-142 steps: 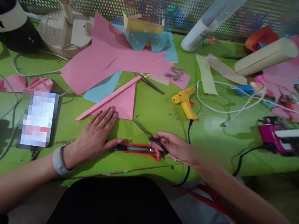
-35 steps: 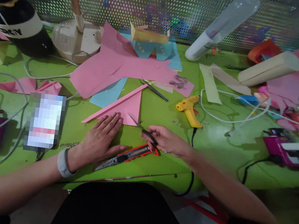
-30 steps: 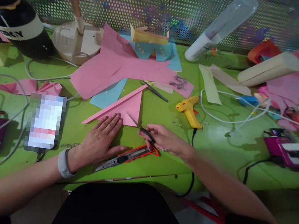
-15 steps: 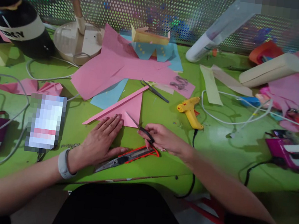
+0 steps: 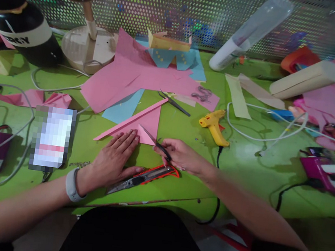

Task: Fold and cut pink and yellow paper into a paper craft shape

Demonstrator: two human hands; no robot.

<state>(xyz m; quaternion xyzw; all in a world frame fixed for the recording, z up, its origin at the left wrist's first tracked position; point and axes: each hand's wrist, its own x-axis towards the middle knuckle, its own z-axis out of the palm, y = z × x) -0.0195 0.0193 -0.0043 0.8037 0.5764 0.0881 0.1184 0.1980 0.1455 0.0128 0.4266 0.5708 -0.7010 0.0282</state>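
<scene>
A pink paper triangle (image 5: 149, 120) with a folded strip along its slanted edge lies on the green table. My left hand (image 5: 117, 154) rests flat, fingers stretched, with the fingertips on the paper's lower edge. My right hand (image 5: 177, 153) grips a pair of scissors (image 5: 150, 135) by the dark handles. The scissors' blades look closed and point up and left over the paper. Beneath both hands lies a box cutter (image 5: 145, 177) with an orange edge, close to my left thumb. Tweezers (image 5: 176, 105) lie just beyond the triangle.
A yellow glue gun (image 5: 213, 127) lies to the right, its cord running off the front edge. Larger pink paper (image 5: 149, 75) spreads behind. At left are a phone (image 5: 52, 139), a black bottle (image 5: 22, 28) and a fan (image 5: 87, 47). A paper roll (image 5: 306, 80) lies at right.
The scissors' tip has shifted slightly left across the paper. The whole view has moved a little; my left hand still lies flat on the paper.
</scene>
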